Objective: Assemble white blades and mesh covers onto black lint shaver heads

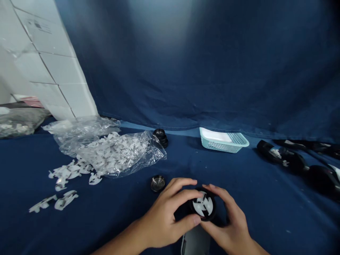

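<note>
Beyond our fingertips the blue cloth (pixel 233 184) runs forward to the foot of a hanging blue curtain (pixel 170 88), which walls off the far side. Ahead and a little right of our fingers, a pale turquoise basket (pixel 221 146) stands near that hem. A cluster of black items (pixel 294 159) lies well off to their right; between, we have cloth to move over. Left of our fingers the room is tighter: a loose black disc (pixel 158 183) lies just beside them, and farther out a clear plastic bag (pixel 122 156) spills white clips (pixel 70 171).

High to the left, the white panel (pixel 50 46) carries dark marks too blurred for us to read.

Our left hand (pixel 166 212) and right hand (pixel 231 221) are clamped on a black round piece (pixel 190 209) between them, thumbs on the near side. One left fingertip touches its three-armed white insert (pixel 209 204). Below our fingers lies a flat grey object (pixel 196 242), partly hidden.
</note>
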Demonstrator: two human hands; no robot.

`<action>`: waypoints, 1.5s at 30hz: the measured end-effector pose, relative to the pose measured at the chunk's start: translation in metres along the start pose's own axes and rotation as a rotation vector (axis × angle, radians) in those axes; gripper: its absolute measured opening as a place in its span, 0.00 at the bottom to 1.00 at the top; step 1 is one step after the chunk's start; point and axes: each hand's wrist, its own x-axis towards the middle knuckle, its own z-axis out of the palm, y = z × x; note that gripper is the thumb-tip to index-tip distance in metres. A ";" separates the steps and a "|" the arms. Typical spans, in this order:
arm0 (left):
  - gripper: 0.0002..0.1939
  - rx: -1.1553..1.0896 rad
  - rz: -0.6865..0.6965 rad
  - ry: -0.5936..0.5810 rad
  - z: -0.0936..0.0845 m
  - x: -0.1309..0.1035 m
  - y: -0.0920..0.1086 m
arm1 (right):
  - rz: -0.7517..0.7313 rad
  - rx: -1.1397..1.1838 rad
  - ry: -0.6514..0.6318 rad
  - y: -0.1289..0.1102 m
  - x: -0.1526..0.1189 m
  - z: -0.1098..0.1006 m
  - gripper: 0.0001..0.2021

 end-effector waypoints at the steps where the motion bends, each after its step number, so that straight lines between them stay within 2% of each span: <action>1: 0.20 0.030 0.013 0.014 -0.001 0.000 -0.001 | 0.003 -0.011 0.002 0.001 0.000 0.000 0.27; 7: 0.17 0.183 0.105 0.069 -0.004 -0.002 -0.004 | 0.006 -0.011 0.015 0.002 -0.001 0.002 0.27; 18: 0.17 0.219 0.112 0.069 -0.002 -0.002 -0.005 | 0.000 0.015 0.026 0.000 0.004 0.000 0.26; 26: 0.25 0.226 0.107 0.026 -0.001 -0.001 -0.009 | 0.006 -0.002 0.021 0.000 0.005 0.000 0.26; 31: 0.26 0.229 0.103 0.018 0.001 -0.003 -0.009 | -0.017 -0.011 0.026 -0.001 0.005 -0.001 0.26; 35: 0.35 0.210 0.085 0.051 -0.003 -0.004 -0.011 | 0.012 -0.001 0.012 0.002 0.001 0.000 0.27; 37: 0.37 0.197 0.058 0.094 -0.010 -0.004 -0.015 | 0.045 0.013 0.001 0.004 -0.002 0.000 0.29; 41: 0.20 0.246 -0.120 0.207 -0.031 0.001 -0.028 | 0.191 0.071 -0.042 0.007 -0.003 0.002 0.29; 43: 0.16 0.325 -0.239 0.169 -0.041 0.002 -0.038 | 0.294 0.109 -0.099 0.009 -0.001 0.002 0.31; 45: 0.17 0.399 -0.311 0.030 -0.048 0.001 -0.048 | 0.398 0.159 -0.177 0.010 0.004 0.002 0.33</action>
